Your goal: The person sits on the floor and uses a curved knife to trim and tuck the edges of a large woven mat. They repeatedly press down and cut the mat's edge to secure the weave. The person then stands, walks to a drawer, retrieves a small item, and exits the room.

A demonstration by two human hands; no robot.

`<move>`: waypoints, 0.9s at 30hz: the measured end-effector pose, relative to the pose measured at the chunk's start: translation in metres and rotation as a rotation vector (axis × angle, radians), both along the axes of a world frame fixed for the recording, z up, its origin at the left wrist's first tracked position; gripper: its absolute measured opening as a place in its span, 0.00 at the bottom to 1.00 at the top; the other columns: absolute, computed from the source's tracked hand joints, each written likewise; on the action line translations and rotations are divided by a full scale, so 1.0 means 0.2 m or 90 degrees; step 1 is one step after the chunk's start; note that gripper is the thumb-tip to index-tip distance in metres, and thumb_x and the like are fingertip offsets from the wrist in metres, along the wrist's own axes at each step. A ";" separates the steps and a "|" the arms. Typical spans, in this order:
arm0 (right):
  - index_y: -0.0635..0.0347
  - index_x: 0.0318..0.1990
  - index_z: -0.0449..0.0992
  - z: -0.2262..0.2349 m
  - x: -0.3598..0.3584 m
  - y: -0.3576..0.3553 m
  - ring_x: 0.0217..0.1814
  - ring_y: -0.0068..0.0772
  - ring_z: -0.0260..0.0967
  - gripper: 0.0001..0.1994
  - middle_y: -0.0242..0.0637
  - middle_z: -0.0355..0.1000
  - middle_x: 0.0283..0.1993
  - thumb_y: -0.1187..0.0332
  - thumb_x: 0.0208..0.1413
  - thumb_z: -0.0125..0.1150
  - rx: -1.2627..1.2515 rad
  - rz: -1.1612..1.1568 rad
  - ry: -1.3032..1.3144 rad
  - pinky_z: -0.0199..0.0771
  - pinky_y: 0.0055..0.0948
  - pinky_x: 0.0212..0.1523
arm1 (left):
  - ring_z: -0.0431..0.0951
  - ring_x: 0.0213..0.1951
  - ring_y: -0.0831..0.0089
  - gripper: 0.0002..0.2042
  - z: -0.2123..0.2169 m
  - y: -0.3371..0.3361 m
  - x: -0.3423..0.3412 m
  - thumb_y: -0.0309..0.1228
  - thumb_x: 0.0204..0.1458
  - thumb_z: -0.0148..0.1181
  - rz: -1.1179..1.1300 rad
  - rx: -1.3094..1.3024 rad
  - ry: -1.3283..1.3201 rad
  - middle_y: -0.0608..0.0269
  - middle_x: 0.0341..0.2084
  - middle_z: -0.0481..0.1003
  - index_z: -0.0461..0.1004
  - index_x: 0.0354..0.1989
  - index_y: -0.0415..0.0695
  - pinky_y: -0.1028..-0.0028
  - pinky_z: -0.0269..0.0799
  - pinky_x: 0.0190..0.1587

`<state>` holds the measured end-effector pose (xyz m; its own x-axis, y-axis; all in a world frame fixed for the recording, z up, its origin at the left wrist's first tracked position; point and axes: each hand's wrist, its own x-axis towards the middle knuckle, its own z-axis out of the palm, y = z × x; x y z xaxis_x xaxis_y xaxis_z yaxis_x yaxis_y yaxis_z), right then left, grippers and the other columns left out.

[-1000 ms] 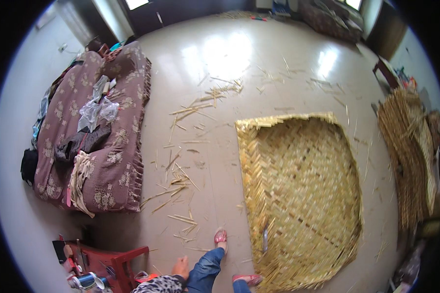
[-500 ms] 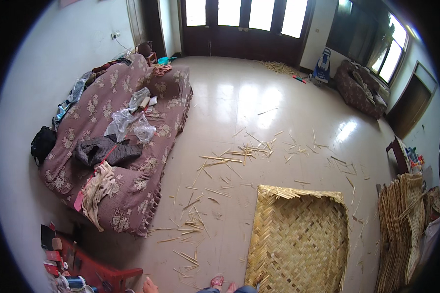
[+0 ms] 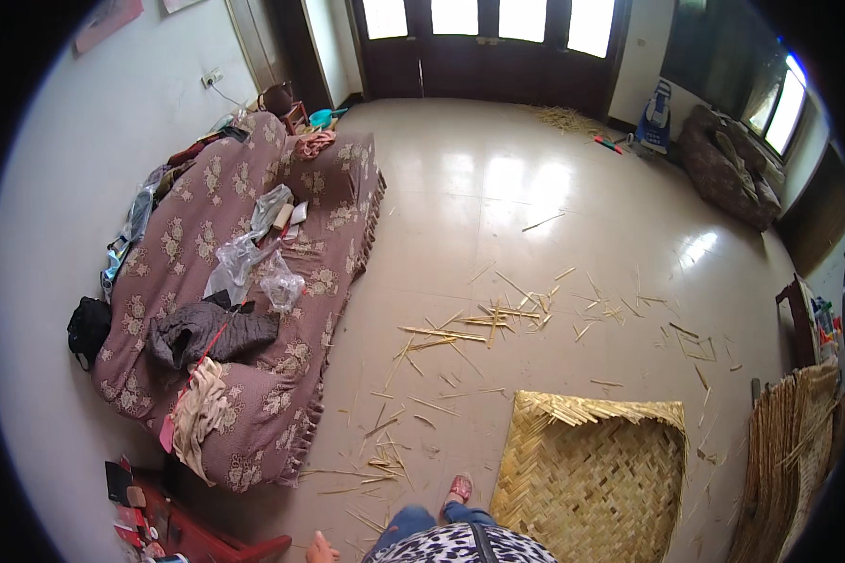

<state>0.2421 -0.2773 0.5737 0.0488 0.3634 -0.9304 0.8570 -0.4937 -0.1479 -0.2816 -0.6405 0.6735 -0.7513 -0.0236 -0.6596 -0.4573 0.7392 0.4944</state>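
My left hand shows at the lower edge, next to the end of a red piece of furniture. Its fingers look stretched out and nothing is seen in them. My right hand is out of view. A woven mat of flat, pale yellow strips lies on the floor to the right of my legs, its far edge fringed with folded strip ends. Loose straw-coloured strips are scattered on the floor in front of me.
A sofa with a flowered maroon cover stands at left, bearing clothes and plastic bags. Stacked woven sheets lean at the right. A pile of strips lies by the far dark doors. An armchair stands far right.
The view has shifted, and my legs and patterned top now show more. My left hand appears farther right, still at the lower edge. The mat sits lower in the picture.
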 end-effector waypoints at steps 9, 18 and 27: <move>0.58 0.53 0.78 0.01 -0.14 2.44 0.33 0.47 0.80 0.18 0.42 0.80 0.32 0.62 0.59 0.53 0.319 0.422 -0.101 0.79 0.47 0.35 | 0.79 0.20 0.57 0.40 -0.16 0.67 -0.16 0.64 0.63 0.33 0.106 -0.131 -0.141 0.47 0.15 0.77 0.74 0.34 0.30 0.63 0.76 0.21; 0.60 0.52 0.74 0.38 -1.82 3.60 0.29 0.36 0.79 0.17 0.43 0.79 0.38 0.59 0.62 0.57 0.199 0.119 0.186 0.77 0.33 0.25 | 0.77 0.16 0.58 0.38 -0.11 1.88 -0.82 0.63 0.63 0.37 0.319 -0.201 0.027 0.48 0.13 0.74 0.73 0.31 0.31 0.62 0.75 0.20; 0.62 0.53 0.76 0.24 -2.62 4.27 0.33 0.40 0.81 0.19 0.47 0.80 0.37 0.60 0.58 0.56 0.059 0.211 0.095 0.80 0.37 0.31 | 0.73 0.14 0.66 0.33 0.27 3.31 -1.92 0.58 0.64 0.43 0.255 -0.047 0.066 0.52 0.13 0.73 0.70 0.21 0.37 0.65 0.70 0.18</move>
